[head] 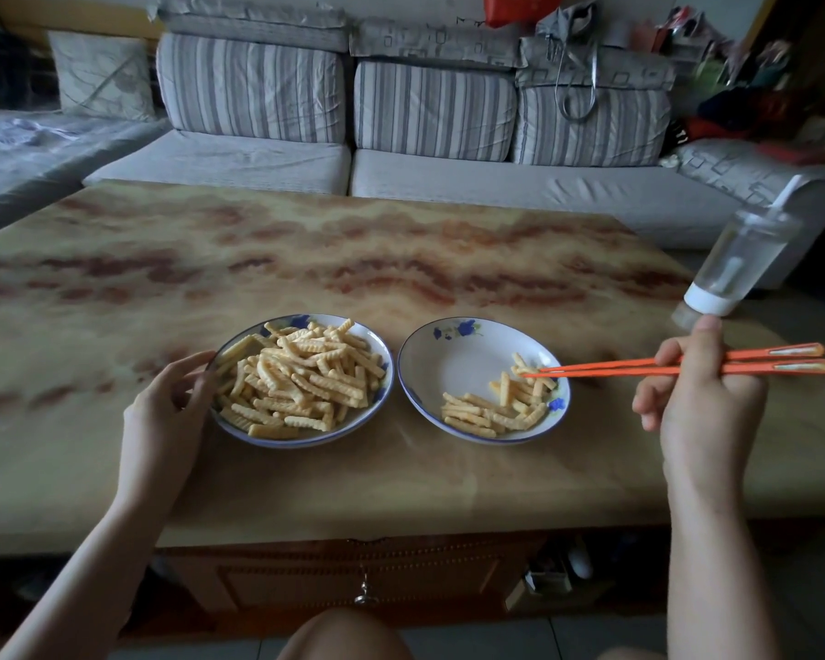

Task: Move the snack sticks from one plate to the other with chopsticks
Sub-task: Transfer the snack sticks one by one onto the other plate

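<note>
Two white plates with blue flower rims stand side by side on the table. The left plate [382, 354] is heaped with ridged yellow snack sticks [301, 378]. The right plate [429, 359] holds a smaller pile of sticks [496, 412] along its near right side. My left hand [172, 402] holds the left plate's left rim with curled fingers. My right hand [696, 388] grips a pair of orange chopsticks [606, 366]. Their tips reach over the right plate's right edge and touch the sticks there.
A marbled brown table [306, 259] carries both plates. A clear bottle with a white cap and straw [734, 264] stands at the table's right edge, just behind my right hand. A grey striped sofa [401, 135] runs behind the table. My knee [344, 635] shows below.
</note>
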A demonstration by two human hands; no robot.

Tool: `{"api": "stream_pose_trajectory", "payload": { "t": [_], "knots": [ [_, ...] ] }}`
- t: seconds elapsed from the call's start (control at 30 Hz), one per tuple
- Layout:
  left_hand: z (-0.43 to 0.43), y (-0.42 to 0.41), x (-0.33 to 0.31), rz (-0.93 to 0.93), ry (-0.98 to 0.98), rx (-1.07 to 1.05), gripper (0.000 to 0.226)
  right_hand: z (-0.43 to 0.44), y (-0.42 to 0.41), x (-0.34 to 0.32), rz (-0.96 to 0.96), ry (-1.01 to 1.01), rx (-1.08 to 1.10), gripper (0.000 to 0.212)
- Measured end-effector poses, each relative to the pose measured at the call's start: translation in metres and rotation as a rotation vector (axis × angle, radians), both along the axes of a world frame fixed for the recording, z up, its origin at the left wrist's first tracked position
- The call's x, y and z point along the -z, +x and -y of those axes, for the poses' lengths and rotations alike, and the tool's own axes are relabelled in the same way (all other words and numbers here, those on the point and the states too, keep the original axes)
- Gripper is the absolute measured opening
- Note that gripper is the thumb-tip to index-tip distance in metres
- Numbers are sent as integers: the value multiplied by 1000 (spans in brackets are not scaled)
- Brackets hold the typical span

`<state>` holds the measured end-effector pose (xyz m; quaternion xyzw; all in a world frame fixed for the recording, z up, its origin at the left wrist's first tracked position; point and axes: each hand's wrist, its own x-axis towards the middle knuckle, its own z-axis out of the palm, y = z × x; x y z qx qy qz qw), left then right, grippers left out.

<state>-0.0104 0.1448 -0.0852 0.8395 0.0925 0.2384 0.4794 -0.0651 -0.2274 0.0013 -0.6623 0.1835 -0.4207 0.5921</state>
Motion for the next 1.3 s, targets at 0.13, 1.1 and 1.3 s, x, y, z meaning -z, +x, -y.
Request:
{"api": "stream_pose_trajectory", "payload": {
  "t": [0.13,1.1,1.3],
  "knots": [
    [1,0,0,-1,6,-1,29,-4,3,0,11,36,9,48],
    [2,0,-2,-4,4,-16,29,-107,20,-2,65,301,-479,45],
    [2,0,-2,-5,9,-13,29,-124,20,6,10,250,-575,46]
  ]
}}
